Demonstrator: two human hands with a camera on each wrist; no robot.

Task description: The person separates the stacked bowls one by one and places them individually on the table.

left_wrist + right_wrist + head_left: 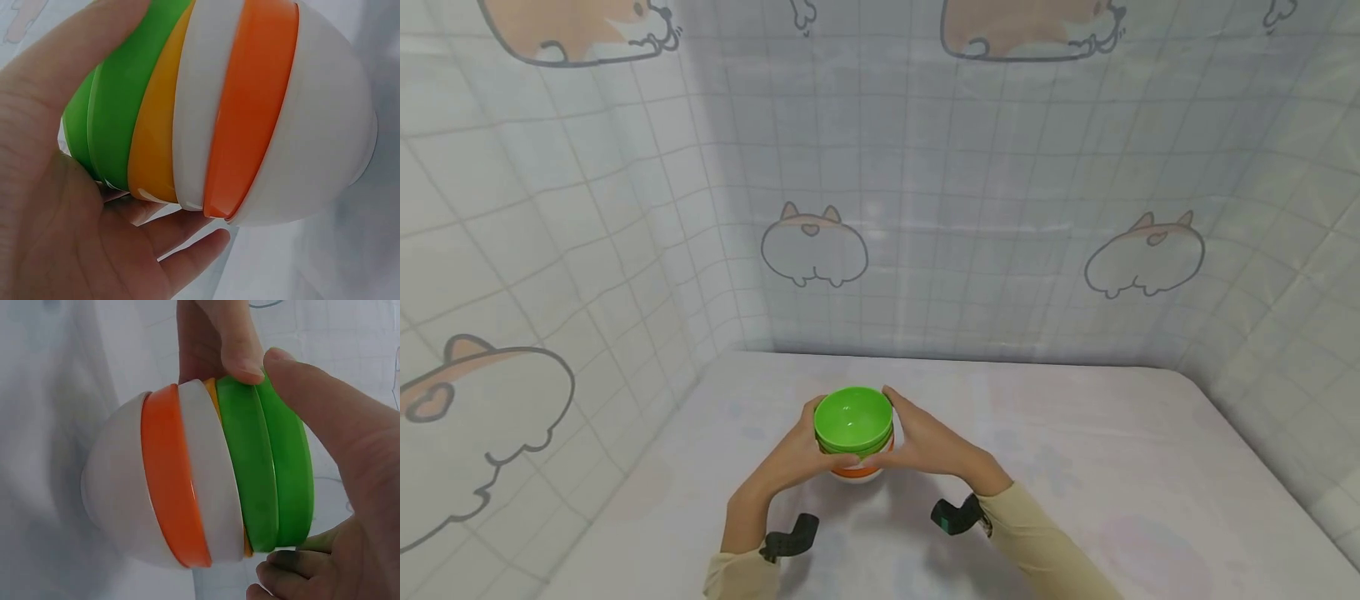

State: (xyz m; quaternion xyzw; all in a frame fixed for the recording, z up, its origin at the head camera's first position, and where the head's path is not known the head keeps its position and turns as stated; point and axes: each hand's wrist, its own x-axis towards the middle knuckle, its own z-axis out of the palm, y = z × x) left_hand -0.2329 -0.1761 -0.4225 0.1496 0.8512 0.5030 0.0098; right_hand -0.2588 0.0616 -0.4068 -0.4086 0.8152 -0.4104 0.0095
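Note:
A stack of nested bowls stands in the middle of the head view, topped by a bright green bowl (852, 419) with a hollow, empty inside. Below it, the left wrist view shows a second green bowl (122, 125), a yellow-orange bowl (153, 150), a white bowl (203, 81), an orange bowl (256, 94) and a larger white bowl (325, 119) at the bottom. My left hand (795, 454) grips the stack from the left, its thumb across the green bowls. From the right, my right hand (934, 440) holds it too; both thumbs come close together at the near side.
The stack is over a table with a pale, faintly patterned cloth (1060, 492). A curtain (970, 208) with a grid and cartoon dogs hangs behind and at both sides. Dark wrist cameras are strapped at both sleeves.

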